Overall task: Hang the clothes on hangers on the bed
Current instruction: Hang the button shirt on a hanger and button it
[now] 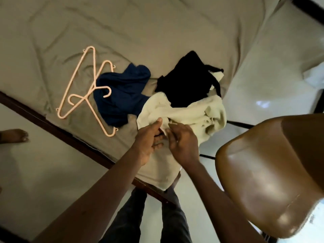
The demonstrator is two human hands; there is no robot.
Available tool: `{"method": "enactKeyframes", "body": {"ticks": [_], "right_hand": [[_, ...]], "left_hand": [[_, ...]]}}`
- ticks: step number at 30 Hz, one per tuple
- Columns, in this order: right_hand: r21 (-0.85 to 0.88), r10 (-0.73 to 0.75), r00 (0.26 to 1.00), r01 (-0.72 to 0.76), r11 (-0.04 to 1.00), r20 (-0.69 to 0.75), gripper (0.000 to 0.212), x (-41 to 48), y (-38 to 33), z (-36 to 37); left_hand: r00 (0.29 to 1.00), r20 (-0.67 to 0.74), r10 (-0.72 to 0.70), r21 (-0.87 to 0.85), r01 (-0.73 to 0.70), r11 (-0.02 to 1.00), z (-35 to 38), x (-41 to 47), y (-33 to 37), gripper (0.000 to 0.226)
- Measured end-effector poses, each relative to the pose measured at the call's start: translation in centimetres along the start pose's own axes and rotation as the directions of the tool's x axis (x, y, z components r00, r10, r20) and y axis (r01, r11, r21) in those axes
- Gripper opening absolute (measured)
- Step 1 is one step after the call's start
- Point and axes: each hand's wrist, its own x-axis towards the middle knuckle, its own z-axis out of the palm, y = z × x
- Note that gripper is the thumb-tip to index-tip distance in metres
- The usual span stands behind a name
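The one head-worn wide-angle camera looks steeply down and forward from close above the near corner of the bed [122,23], which fills the upper frame.

- bed sheet [157,32]: plain grey-olive, no pattern
- hangers [95,87]: pale peach-pink, all same shade
- navy garment [121,95]: deep navy blue, solid
- black garment [187,81]: solid black, no print seen
- cream garment [192,111]: off-white/cream, plain
- bed frame [52,125]: v. dark brown
- floor [52,172]: pale off-white, glossy
- chair [270,172]: shiny mid-brown seat, black legs
- trousers [171,221]: dark grey, approx. charcoal
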Motion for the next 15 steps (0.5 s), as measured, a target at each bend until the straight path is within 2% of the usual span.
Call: {"method": "enactKeyframes", "body": {"ticks": [2,4,6,8,10,13,15], "right_hand": [[0.036,-0.038,0.997,0.035,0.999,0.068,0.006,0.2,-3.8,-0.4],[0.101,-0.043,0.991,0.03,0.994,0.126,0.006,0.2,-6.3,-0.4],[0.222,-0.031,0.985,-0.007,0.975,0.167,0.01,0.4,-8.5,-0.8],[0.321,-0.006,0.982,-0.057,0.945,0.19,0.019,0.7,-10.5,-1.7],[0.367,0.001,0.992,-0.049,0.929,0.13,0.018,0.9,-12.0,-3.1],[0.378,0.038,0.999,-0.022,0.925,-0.035,0.021,1.5,-13.4,-5.8],[0.347,0.013,0.996,0.018,0.938,-0.087,0.04,2.4,-13.6,-7.8]], "left_hand": [[0.998,-0.022,0.066,-0.052,-0.067,0.996,-0.3,-1.2,2.3,0.024],[0.99,-0.076,0.12,-0.042,-0.123,0.991,-1.0,-2.1,4.3,0.014],[0.967,-0.121,0.225,0.084,-0.216,0.973,-2.3,-2.9,6.2,0.011],[0.923,-0.115,0.367,0.283,-0.324,0.903,-3.5,-3.8,7.9,0.011],[0.883,-0.029,0.468,0.442,-0.409,0.799,-4.2,-5.0,9.4,0.016],[0.84,0.072,0.538,0.551,-0.483,0.681,-4.5,-7.5,11.5,0.037],[0.787,0.161,0.595,0.578,-0.564,0.59,-4.3,-9.5,13.0,0.02]]}}
